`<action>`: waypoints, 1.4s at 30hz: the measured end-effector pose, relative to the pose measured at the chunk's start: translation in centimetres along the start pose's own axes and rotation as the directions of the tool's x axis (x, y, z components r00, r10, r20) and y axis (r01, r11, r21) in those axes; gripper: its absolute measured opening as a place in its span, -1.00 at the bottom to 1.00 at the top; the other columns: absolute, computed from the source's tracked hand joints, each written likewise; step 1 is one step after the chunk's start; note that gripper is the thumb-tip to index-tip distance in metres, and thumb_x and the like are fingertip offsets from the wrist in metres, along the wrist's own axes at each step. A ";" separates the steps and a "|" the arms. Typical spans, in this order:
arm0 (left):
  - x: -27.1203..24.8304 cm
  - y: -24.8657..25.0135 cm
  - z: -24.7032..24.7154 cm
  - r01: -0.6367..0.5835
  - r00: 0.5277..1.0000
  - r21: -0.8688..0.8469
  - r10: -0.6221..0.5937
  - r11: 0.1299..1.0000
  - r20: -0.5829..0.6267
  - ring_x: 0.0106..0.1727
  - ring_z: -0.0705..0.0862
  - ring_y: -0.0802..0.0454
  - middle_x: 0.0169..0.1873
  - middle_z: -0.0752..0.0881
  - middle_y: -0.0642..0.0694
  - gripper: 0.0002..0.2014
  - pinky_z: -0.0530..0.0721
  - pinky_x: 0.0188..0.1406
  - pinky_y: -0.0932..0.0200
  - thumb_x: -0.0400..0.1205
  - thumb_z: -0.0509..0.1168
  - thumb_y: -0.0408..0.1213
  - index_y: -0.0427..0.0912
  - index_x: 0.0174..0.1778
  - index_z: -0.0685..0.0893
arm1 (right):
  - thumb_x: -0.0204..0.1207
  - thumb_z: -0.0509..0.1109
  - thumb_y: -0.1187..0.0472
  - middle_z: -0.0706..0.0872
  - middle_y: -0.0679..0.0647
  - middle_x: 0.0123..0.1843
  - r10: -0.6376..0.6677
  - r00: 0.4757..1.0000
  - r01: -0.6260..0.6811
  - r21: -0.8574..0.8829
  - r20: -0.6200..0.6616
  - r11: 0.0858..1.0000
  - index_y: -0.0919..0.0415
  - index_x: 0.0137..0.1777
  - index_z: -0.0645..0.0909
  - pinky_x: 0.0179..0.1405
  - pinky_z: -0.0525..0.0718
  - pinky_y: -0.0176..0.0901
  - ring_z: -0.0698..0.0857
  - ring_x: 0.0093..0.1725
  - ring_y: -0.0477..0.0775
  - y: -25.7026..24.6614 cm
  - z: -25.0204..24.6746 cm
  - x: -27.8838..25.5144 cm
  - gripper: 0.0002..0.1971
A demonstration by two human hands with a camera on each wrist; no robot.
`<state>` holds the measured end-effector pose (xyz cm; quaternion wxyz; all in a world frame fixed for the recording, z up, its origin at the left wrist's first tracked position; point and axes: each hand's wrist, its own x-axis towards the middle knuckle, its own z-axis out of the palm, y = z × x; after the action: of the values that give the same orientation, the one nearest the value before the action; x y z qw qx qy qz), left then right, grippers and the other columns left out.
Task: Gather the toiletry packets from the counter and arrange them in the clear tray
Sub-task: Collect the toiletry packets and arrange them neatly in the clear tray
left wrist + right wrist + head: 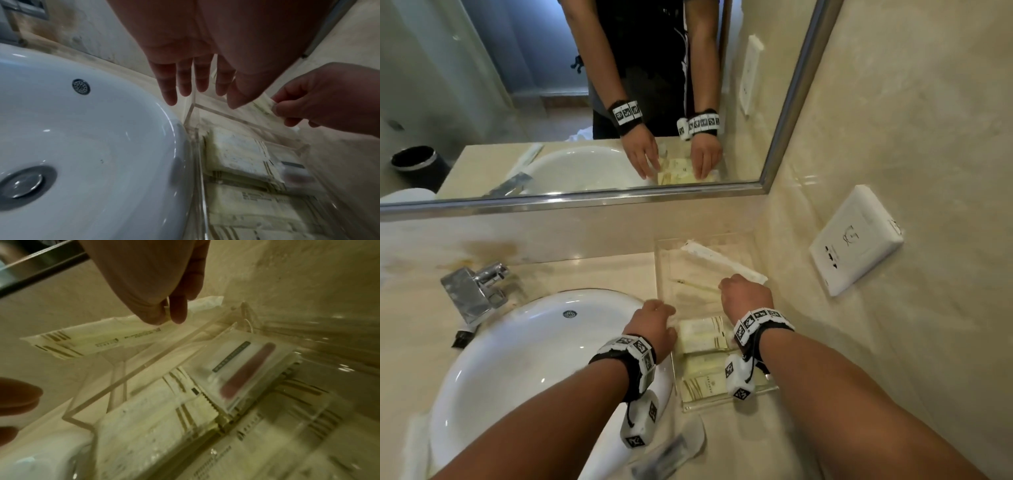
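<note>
Head view: the right hand (746,295) pinches a long packet (697,285) over the clear tray (664,270) at three o'clock of the sink (517,359).

Left wrist view: the left hand (193,68), fingers spread, hovers by the tray wall.

Right wrist view: the thin pinch could slip, dropping the packet crooked across the stacked packets (156,423).
</note>
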<state>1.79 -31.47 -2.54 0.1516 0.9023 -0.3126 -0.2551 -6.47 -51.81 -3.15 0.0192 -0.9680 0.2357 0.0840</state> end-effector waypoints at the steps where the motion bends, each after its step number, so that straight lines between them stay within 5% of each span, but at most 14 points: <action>1: 0.0 0.3 -0.2 0.003 0.999 -0.009 -0.003 1.000 -0.034 0.41 0.50 -0.11 0.47 0.43 -0.08 -0.61 0.52 0.39 0.01 0.64 0.24 -0.17 -0.02 0.42 0.55 | 0.61 0.25 0.35 0.69 0.04 0.10 0.009 1.000 -0.009 0.016 -0.019 1.000 0.09 0.24 0.68 -0.35 0.41 -0.15 0.72 -0.17 0.16 0.2 0.0 -0.7 -0.70; 6: -0.7 2.0 -0.6 -0.007 0.996 0.000 0.007 1.000 -0.091 0.23 0.57 -0.20 0.28 0.51 -0.18 -0.75 0.57 0.21 -0.02 0.63 0.23 -0.23 -0.10 0.22 0.58 | 0.66 0.34 0.17 0.66 -0.01 0.10 0.015 1.000 -0.014 0.080 -0.013 0.997 0.05 0.16 0.67 -0.27 0.63 -0.12 0.73 -0.11 0.09 1.9 0.0 -5.7 -0.86; 10: -1.8 2.9 0.8 -0.079 0.997 0.068 0.078 0.995 0.013 0.27 0.56 -0.21 0.31 0.52 -0.18 -0.69 0.57 0.22 -0.01 0.64 0.23 -0.23 -0.11 0.31 0.57 | 0.72 0.24 0.10 0.67 0.00 0.13 -0.034 0.998 0.031 0.060 0.044 0.998 0.02 0.21 0.66 -0.16 0.75 0.02 0.75 -0.08 0.11 2.8 1.6 -9.6 -0.81; 13: -2.9 3.1 2.1 -0.153 0.984 0.192 0.133 0.969 0.116 0.18 0.60 -0.16 0.19 0.59 -0.14 -0.77 0.61 0.16 -0.01 0.63 0.23 -0.15 -0.08 0.17 0.63 | 0.73 0.20 0.11 0.69 -0.09 0.17 -0.026 0.997 0.019 0.091 0.075 0.996 -0.11 0.27 0.66 -0.13 0.75 -0.02 0.76 -0.07 0.05 3.2 3.3 -11.9 -0.75; 17: -4.5 2.8 3.4 -0.249 0.963 0.263 0.209 0.932 0.170 0.08 0.58 -0.08 0.05 0.61 -0.06 -0.80 0.63 0.07 0.03 0.56 0.27 -0.03 -0.02 0.02 0.59 | 0.69 0.27 0.15 0.69 0.00 0.10 -0.052 0.993 0.046 0.056 0.107 0.997 0.04 0.11 0.68 -0.16 0.71 -0.07 0.73 -0.07 0.08 3.1 4.7 -14.2 -0.85; 21: -5.5 2.0 5.1 -0.353 0.922 0.303 0.274 0.885 0.274 0.24 0.51 -0.08 0.21 0.58 -0.03 -0.67 0.60 0.18 0.01 0.56 0.25 0.02 0.02 0.21 0.58 | 0.63 0.32 0.24 0.66 0.02 0.07 -0.047 0.990 0.042 0.040 0.133 0.998 0.05 0.06 0.68 -0.31 0.55 -0.10 0.73 -0.10 0.10 2.1 5.7 -14.7 -0.87; 25: -6.0 1.9 6.3 -0.426 0.860 0.346 0.255 0.836 0.443 0.39 0.45 -0.12 0.36 0.54 0.00 -0.53 0.58 0.31 -0.09 0.57 0.24 -0.04 0.05 0.43 0.54 | 0.68 0.22 0.14 0.64 0.06 0.06 -0.063 0.976 0.056 0.036 0.208 0.998 0.07 0.03 0.72 -0.15 0.67 -0.01 0.70 -0.01 0.16 0.9 5.8 -14.9 -0.78; 36: -5.6 1.7 6.7 -0.476 0.821 0.412 0.224 0.777 0.525 0.45 0.36 -0.14 0.47 0.42 -0.01 -0.63 0.59 0.29 -0.13 0.61 0.20 -0.07 0.05 0.34 0.64 | 0.63 0.28 0.08 0.58 -0.05 0.37 -0.058 0.943 0.001 0.172 0.328 0.985 -0.09 0.41 0.67 0.33 0.60 0.00 0.57 0.36 0.07 0.6 5.6 -14.9 -0.63; 42: -5.3 1.9 6.6 -0.435 0.846 0.398 0.215 0.808 0.488 0.38 0.42 -0.14 0.38 0.48 -0.04 -0.68 0.60 0.23 -0.09 0.60 0.17 -0.11 -0.05 0.17 0.71 | 0.57 0.26 0.09 0.62 -0.12 0.31 -0.024 0.943 -0.061 0.241 0.332 0.969 -0.10 0.26 0.73 0.21 0.62 -0.05 0.62 0.31 0.02 0.4 5.1 -14.3 -0.67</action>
<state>-6.32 -30.24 -5.22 -0.1128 0.7647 -0.5455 -0.3238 -19.93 -45.34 -5.70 0.1785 -0.9277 0.2468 0.2160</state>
